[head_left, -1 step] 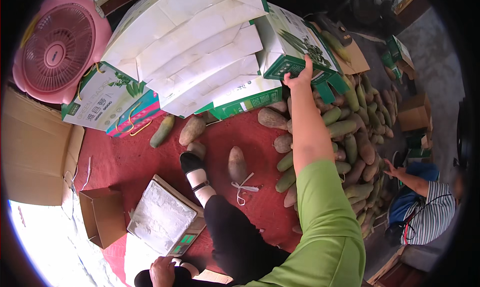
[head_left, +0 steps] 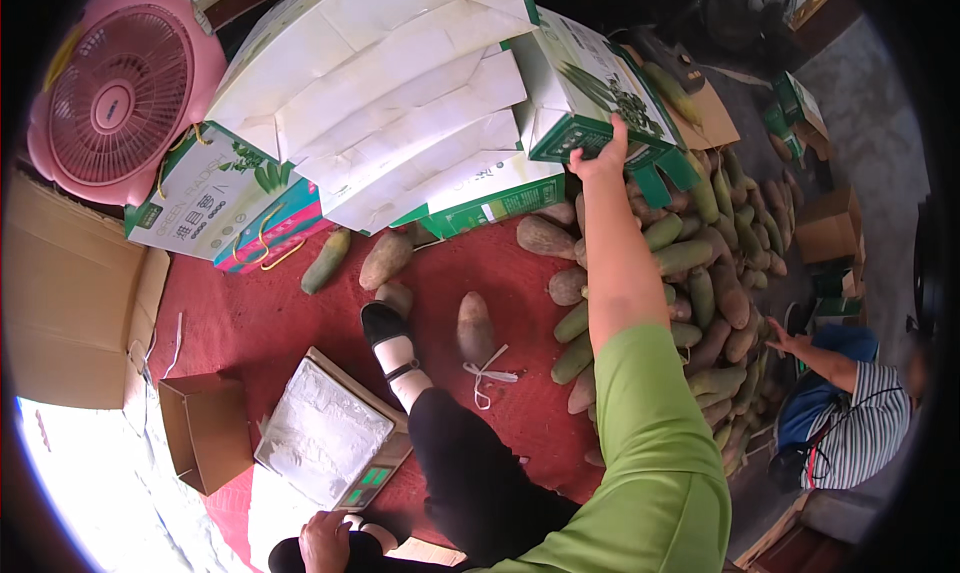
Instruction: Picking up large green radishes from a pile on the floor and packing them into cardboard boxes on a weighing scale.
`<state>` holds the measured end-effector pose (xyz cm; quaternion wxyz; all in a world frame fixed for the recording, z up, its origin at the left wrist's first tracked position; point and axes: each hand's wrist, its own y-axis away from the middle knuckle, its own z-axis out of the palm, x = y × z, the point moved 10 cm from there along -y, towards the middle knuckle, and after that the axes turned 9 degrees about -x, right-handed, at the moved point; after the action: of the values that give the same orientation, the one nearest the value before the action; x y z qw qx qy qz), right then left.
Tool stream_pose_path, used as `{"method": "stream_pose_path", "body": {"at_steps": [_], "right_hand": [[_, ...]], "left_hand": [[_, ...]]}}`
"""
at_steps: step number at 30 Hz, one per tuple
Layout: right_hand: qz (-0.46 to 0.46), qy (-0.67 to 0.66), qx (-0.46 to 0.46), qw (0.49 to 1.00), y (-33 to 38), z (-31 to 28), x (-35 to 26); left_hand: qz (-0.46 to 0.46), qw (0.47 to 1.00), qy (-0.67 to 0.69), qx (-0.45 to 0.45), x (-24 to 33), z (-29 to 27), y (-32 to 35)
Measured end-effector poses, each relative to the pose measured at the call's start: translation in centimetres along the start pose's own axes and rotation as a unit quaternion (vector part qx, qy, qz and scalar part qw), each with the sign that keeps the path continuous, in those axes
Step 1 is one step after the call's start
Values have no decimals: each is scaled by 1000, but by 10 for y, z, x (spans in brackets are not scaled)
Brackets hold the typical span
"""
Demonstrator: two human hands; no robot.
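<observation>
Tiny shift vs prev frame: R hand (head_left: 598, 157) + grn/wht box (head_left: 603, 78) a hair lower. Box upper ctr-R, long axis slanting upper L–lower R, grn end facing btm; R arm (head_left: 628, 263) near-straight up-frame, thumb/index splayed at box edge, grip unclear. L hand (head_left: 325, 541) btm edge, can't tell fingers.

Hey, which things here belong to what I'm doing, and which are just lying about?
Likely part of the job:
green-and-white carton, right hand against it
heaped radishes
perhaps the platform scale

Likely just lying about:
pink fan
white tie
</observation>
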<state>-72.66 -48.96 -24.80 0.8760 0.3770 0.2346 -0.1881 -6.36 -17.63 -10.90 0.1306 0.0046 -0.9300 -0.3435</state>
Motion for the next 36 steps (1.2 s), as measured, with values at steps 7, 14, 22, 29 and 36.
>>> {"method": "stream_pose_path", "body": {"at_steps": [7,14,22,29,36], "right_hand": [[10,-63,-61,996,77,-10,-6],[-65,-110,-109,986,148,-44,-34],[-187,-123,-149,963,276,-74,-86],[-256,-123,-249,926,383,-79,-117],[-254,1,-346,903,433,-25,-106]], "left_hand": [[13,999,-2,42,3,-9,20],[35,996,-13,82,-8,-10,48],[49,993,-33,105,-27,-1,74],[91,980,39,175,-30,-20,113],[135,893,322,284,-70,-50,154]]}}
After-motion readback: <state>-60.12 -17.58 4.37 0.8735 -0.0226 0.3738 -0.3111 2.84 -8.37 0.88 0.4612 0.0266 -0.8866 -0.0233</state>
